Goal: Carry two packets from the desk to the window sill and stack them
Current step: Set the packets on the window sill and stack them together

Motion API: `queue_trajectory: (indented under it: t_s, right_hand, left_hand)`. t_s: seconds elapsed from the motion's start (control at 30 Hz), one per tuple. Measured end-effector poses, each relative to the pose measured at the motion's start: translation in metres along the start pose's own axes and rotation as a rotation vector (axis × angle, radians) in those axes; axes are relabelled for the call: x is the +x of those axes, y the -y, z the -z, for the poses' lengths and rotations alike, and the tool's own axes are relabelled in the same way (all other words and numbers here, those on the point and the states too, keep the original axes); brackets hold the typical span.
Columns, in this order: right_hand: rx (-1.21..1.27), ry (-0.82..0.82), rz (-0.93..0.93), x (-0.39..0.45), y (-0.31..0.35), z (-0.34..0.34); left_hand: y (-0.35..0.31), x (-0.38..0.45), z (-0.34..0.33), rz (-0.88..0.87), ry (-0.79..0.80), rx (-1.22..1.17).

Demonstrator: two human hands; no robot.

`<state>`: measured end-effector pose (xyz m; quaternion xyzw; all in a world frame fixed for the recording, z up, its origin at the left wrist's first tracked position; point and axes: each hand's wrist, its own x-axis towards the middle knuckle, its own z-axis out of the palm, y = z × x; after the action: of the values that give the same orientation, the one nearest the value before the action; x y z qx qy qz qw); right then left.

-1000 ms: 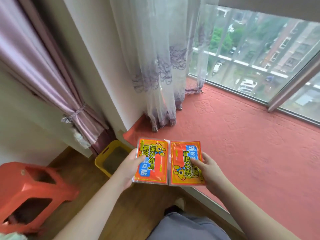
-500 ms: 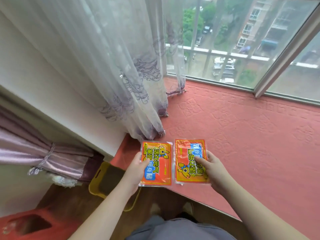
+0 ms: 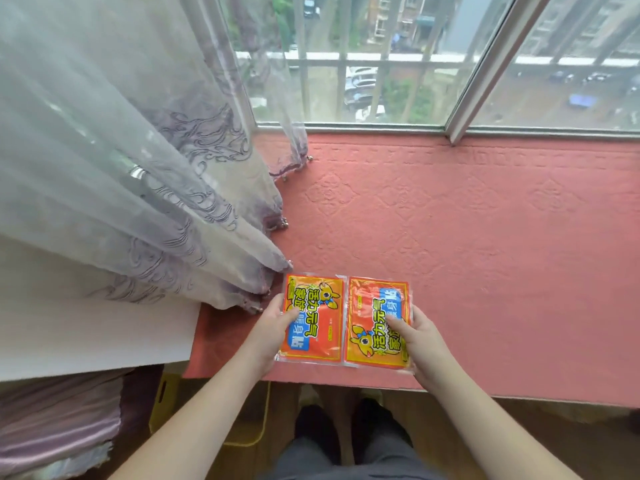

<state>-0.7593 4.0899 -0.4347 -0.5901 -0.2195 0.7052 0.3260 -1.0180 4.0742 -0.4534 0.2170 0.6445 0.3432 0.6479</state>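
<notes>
Two flat orange packets with blue patches and yellow lettering lie side by side over the near edge of the window sill (image 3: 485, 237), which has a pink embossed cover. My left hand (image 3: 268, 332) grips the left packet (image 3: 317, 315) by its left edge, thumb on top. My right hand (image 3: 420, 341) grips the right packet (image 3: 370, 327) by its right edge, thumb on top. The packets almost touch along their inner edges and do not overlap. Whether they rest on the sill or hover just above it is unclear.
A sheer white curtain (image 3: 138, 185) with purple trim hangs over the sill's left part, close to the left packet. The window frame (image 3: 478, 81) runs along the back. A white wall ledge (image 3: 86, 334) is at left. A yellow bin (image 3: 242, 420) stands on the floor below.
My view has swung to face the window squarely. Both hands have carried the packets forward, from the sill's edge to over its near part, still side by side.
</notes>
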Motion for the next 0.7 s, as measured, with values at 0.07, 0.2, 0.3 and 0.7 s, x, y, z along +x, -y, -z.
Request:
queue_trajectory:
  t_s: [0.07, 0.2, 0.3, 0.7]
  right_hand:
    - [0.026, -0.018, -0.001, 0.006, -0.008, 0.000]
    - [0.061, -0.030, 0.009, 0.012, -0.018, -0.002]
    - [0.025, -0.056, 0.016, 0.020, -0.027, -0.003]
    - [-0.115, -0.161, -0.009, 0.047, -0.067, -0.002]
  left_hand:
    - [0.004, 0.013, -0.001, 0.015, 0.028, 0.019]
    - [0.013, 0.033, -0.004, 0.033, 0.051, 0.032]
    - [0.020, 0.044, -0.009, 0.053, 0.089, 0.030]
    - [0.051, 0.065, -0.037, 0.130, 0.141, -0.046]
